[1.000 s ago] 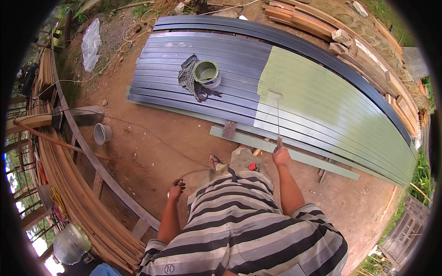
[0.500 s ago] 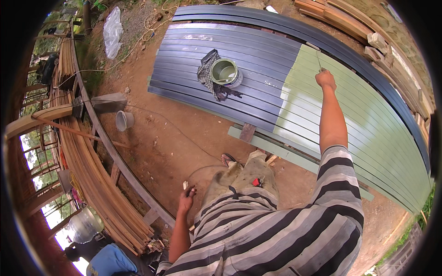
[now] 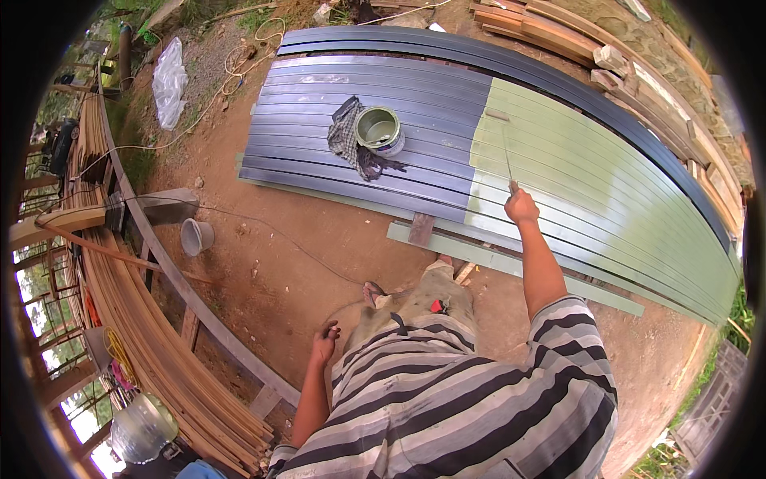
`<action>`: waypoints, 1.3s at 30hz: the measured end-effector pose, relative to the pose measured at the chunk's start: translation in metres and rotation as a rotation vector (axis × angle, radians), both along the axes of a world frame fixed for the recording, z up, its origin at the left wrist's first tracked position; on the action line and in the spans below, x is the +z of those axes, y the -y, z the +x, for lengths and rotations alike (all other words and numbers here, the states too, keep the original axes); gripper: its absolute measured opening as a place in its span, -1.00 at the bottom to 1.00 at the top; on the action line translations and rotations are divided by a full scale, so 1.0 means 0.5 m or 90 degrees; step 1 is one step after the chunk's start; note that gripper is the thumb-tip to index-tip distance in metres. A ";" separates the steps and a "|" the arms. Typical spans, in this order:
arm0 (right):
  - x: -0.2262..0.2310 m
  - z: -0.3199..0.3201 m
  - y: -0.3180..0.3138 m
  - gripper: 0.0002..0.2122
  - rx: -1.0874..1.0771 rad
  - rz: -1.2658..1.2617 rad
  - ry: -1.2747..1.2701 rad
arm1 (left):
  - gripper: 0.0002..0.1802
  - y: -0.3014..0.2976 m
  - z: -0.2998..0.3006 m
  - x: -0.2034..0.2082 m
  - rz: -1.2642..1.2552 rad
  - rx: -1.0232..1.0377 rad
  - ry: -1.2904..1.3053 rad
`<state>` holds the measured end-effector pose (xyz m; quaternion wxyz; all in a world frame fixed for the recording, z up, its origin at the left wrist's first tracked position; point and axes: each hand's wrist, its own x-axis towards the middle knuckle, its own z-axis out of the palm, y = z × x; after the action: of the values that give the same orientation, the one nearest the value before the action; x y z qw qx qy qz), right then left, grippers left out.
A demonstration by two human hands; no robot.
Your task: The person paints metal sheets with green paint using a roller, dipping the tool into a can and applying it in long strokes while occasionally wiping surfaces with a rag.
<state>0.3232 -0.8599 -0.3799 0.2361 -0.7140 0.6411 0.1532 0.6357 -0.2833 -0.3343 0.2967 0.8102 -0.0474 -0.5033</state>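
My right hand (image 3: 523, 205) is closed around the handle of a paint roller (image 3: 498, 116). The roller's narrow head rests on a row of dark slats (image 3: 431, 172), on the light green painted part (image 3: 550, 140) near its left edge. My left hand (image 3: 325, 342) hangs low beside my hip, fingers loosely bent and apart, with nothing visible in it. On the unpainted slats stands a paint bucket (image 3: 377, 130) with green paint inside. A checked cloth (image 3: 344, 132) lies crumpled against and partly under the bucket.
A grey pail (image 3: 197, 237) is on the dirt ground at left, near a long curved beam (image 3: 171, 255) and stacked timber (image 3: 152, 335). More planks (image 3: 550, 36) lie beyond the slats. A thin cable (image 3: 291, 235) crosses the ground. A green board (image 3: 479, 257) runs along the near side.
My right hand has drawn the roller toward me, from the slats' far edge to farther in on the green part. The whole view has shifted slightly. My left hand still hangs low.
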 end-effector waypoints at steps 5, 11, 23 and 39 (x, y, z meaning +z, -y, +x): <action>0.051 0.007 -0.311 -0.49 0.001 0.009 0.013 | -0.60 -0.097 0.110 -0.088 -0.083 0.012 -0.022; 0.056 -0.067 -0.683 -0.49 -0.016 0.067 -0.078 | -0.63 -0.299 0.224 -0.174 0.004 0.134 -0.077; 0.240 -0.007 -0.874 -0.54 -0.088 0.050 -0.082 | -0.61 -0.430 0.204 -0.178 0.046 0.244 -0.131; 0.027 0.139 -0.172 -0.55 -0.073 0.014 -0.036 | -0.54 -0.072 0.153 -0.018 0.026 0.123 -0.032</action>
<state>0.3927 -0.7739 -0.3666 0.2340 -0.6687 0.6859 0.1661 0.7123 -0.2473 -0.3433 0.3286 0.8038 0.0486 -0.4935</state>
